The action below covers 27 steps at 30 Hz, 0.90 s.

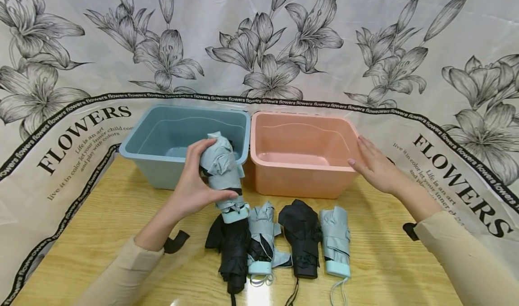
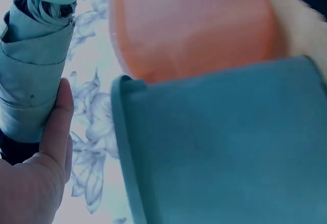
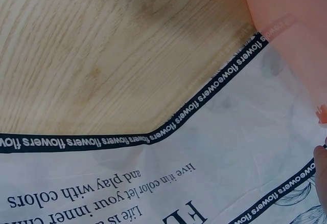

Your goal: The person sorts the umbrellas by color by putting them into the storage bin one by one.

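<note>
My left hand (image 1: 190, 186) grips a folded light blue umbrella (image 1: 222, 171), thumb on one side and fingers on the other. It is held up at the front right of the blue bin (image 1: 158, 158), handle end downward in the head view. The left wrist view has the same umbrella (image 2: 33, 75) beside the bin's wall. My right hand (image 1: 377, 168) rests on the right rim of the pink bin (image 1: 304, 173), fingers extended. Only a bit of a finger (image 3: 321, 173) shows in the right wrist view.
On the wooden table (image 1: 389, 252) lie a black umbrella (image 1: 235, 256), a light blue one (image 1: 261, 234), another black one (image 1: 301, 238) and another light blue one (image 1: 335, 238). Behind the bins hangs a flower-printed cloth (image 1: 227, 8). Black straps (image 1: 176, 242) hang by the wrists.
</note>
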{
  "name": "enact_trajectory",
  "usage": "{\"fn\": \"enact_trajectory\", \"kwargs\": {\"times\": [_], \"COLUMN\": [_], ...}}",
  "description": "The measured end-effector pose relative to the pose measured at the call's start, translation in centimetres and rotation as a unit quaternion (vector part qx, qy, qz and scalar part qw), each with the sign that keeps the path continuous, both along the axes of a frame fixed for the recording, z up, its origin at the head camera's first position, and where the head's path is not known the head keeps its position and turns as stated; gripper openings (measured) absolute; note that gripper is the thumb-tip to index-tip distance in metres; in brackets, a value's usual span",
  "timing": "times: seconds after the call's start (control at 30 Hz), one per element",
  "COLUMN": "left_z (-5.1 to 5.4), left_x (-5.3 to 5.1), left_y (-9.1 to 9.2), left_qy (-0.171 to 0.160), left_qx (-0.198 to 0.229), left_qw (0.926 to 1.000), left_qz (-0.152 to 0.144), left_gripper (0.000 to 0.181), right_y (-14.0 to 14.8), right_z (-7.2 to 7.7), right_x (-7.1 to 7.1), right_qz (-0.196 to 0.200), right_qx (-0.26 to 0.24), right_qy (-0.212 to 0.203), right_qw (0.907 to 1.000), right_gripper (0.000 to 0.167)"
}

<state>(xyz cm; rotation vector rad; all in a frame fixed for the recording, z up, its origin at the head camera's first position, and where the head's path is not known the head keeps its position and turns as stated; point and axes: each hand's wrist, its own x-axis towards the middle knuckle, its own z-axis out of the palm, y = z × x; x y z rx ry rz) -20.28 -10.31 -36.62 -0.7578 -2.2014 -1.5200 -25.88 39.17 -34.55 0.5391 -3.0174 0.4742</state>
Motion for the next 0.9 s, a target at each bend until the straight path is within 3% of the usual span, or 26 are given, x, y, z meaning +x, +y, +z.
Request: {"fn": "enact_trajectory", "kwargs": {"times": [0.23,0.4,0.57,0.7,0.9], "left_z": [2.7,4.1,4.8,4.6,4.2], "left_x": [-3.5,-6.5,-9.4,-11.5,-13.9], "left_y": [4.7,8.9,12.8,15.2,17.3], "left_qy": [0.011,0.006,-0.016,-0.062,-0.131], "left_qx": [0.074,0.111,0.116,0.087,0.004], "left_qw": [0.9971,0.9938,0.9928,0.9939,0.9914], "left_qz": [-0.012,0.009,0.027,0.027,-0.006], "left_gripper": [0.124,0.117,0.115,0.109,0.097], "right_y": [-0.1,-0.2,-0.1,0.0,0.1], "right_z": [0.0,-0.1,-0.2,-0.2,-0.1], "right_x": [0.1,0.0,0.0,-0.1,-0.1], "right_qz": [-0.002,-0.002,-0.004,-0.006,-0.009], "right_qx": [-0.002,-0.004,-0.002,-0.002,0.002], "right_qy": [-0.002,-0.004,-0.002,-0.005,-0.008], "right_qw": [1.0000,1.0000,1.0000,1.0000,0.9999], "right_gripper": [0.080,0.080,0.080,0.081,0.081]}}
